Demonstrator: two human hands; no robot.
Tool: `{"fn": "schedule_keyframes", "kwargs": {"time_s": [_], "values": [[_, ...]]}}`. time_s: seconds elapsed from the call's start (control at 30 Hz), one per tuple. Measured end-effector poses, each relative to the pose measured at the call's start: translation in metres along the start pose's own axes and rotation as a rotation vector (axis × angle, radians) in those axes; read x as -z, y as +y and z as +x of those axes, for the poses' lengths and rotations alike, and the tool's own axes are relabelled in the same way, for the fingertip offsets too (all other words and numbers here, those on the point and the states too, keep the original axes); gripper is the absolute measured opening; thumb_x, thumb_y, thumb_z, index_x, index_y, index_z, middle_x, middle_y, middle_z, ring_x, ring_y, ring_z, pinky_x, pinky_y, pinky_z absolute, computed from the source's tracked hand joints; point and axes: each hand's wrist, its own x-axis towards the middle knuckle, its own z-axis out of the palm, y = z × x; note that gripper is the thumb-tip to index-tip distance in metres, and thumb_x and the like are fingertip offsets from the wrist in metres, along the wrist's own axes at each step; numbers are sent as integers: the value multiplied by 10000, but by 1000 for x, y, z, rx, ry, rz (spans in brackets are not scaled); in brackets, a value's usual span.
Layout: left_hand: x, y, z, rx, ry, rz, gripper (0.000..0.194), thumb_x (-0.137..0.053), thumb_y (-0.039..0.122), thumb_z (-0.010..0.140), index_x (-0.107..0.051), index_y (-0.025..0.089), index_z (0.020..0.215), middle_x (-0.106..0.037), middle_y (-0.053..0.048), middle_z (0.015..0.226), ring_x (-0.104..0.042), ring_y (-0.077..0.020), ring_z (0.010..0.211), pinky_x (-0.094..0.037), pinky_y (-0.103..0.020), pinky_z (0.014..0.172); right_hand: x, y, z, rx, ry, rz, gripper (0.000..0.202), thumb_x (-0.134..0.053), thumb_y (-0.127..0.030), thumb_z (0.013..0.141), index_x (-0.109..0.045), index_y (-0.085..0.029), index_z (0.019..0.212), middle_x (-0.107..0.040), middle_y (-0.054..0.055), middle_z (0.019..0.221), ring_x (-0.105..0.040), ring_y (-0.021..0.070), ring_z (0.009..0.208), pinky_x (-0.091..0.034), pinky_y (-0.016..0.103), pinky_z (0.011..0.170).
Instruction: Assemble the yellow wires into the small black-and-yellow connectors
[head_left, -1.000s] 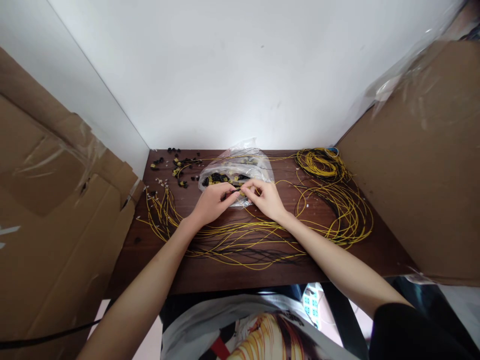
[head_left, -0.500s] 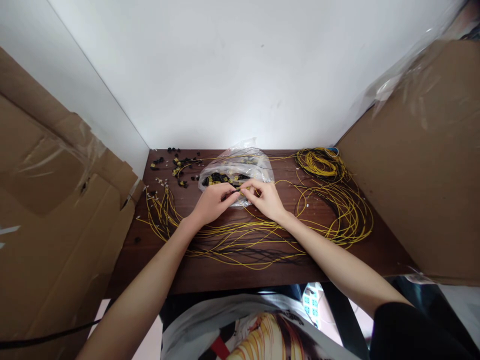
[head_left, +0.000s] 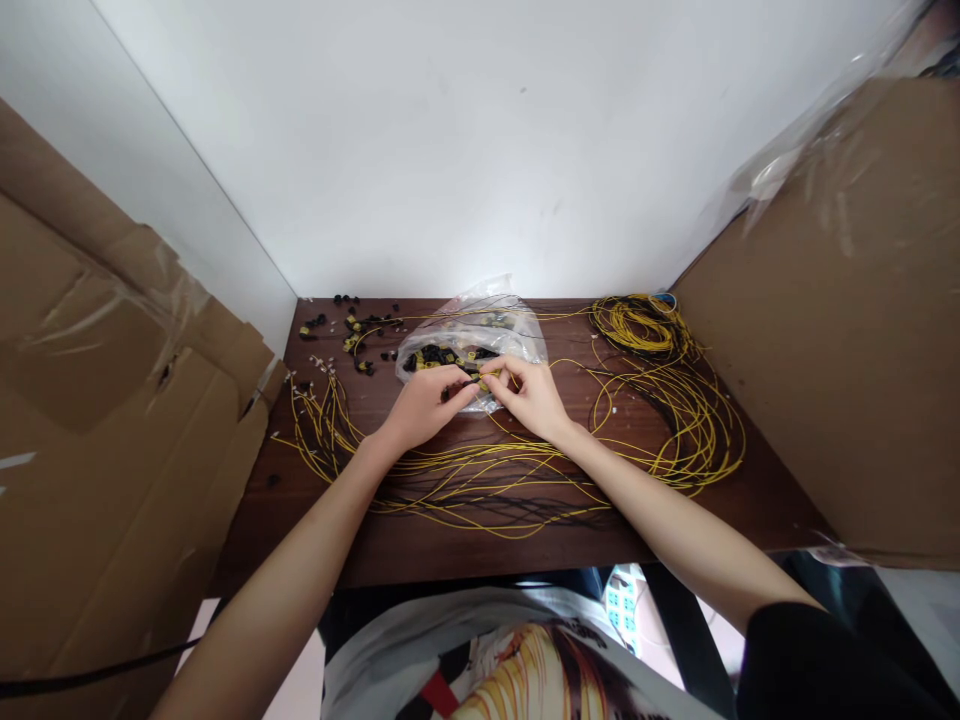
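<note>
Over the front of a clear plastic bag (head_left: 525, 342), my two hands meet fingertip to fingertip. My left hand (head_left: 427, 408) pinches a small black piece (head_left: 472, 381), whose exact kind is too small to make out. Thumb and index finger of my right hand (head_left: 534, 400) are closed on a thin yellow wire (head_left: 491, 375) right beside that piece. Whether wire and piece are joined is hidden by the fingers. Black and yellow connectors (head_left: 439, 356) fill the bag's mouth just behind my hands.
Yellow and black wires (head_left: 495, 455) run across the brown table (head_left: 465, 560), looping at the right. A wire coil (head_left: 637, 325) lies at the back right. Loose connectors (head_left: 352, 340) and white-tipped wire ends (head_left: 322, 370) lie left. Cardboard (head_left: 112, 400) flanks the left side, a cardboard panel (head_left: 847, 330) the right.
The fingers of my right hand have shifted very slightly at the wire. Both hands otherwise hold the same place, and the things on the table lie as before.
</note>
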Motion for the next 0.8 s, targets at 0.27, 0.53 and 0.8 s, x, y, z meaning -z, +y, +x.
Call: {"fn": "schedule_keyframes", "kwargs": {"time_s": [0.27, 0.53, 0.8], "values": [[-1, -1, 0, 12, 0, 22, 270, -487, 337, 872, -619, 136, 747, -584, -9, 674, -489, -111, 607, -339, -221, 563, -1, 2, 1, 1, -1, 26, 216, -529, -339, 847, -679, -184, 874, -555, -32, 549, -464, 101, 495, -342, 225, 538], [-1, -1, 0, 24, 8, 28, 265, -489, 335, 870, -623, 140, 752, -591, -11, 680, -493, -113, 610, -341, -222, 562, -1, 2, 0, -2, -3, 19, 203, -532, -327, 843, -678, -186, 861, -552, -31, 541, -466, 104, 495, -349, 225, 542], [-1, -1, 0, -9, 42, 12, 223, -509, 303, 864, -643, 129, 821, -588, -18, 697, -498, -115, 616, -364, -237, 598, -1, 3, 1, 13, -17, -5, 195, -532, -318, 846, -677, -192, 881, -566, -34, 545, -485, 105, 508, -361, 223, 564]]}}
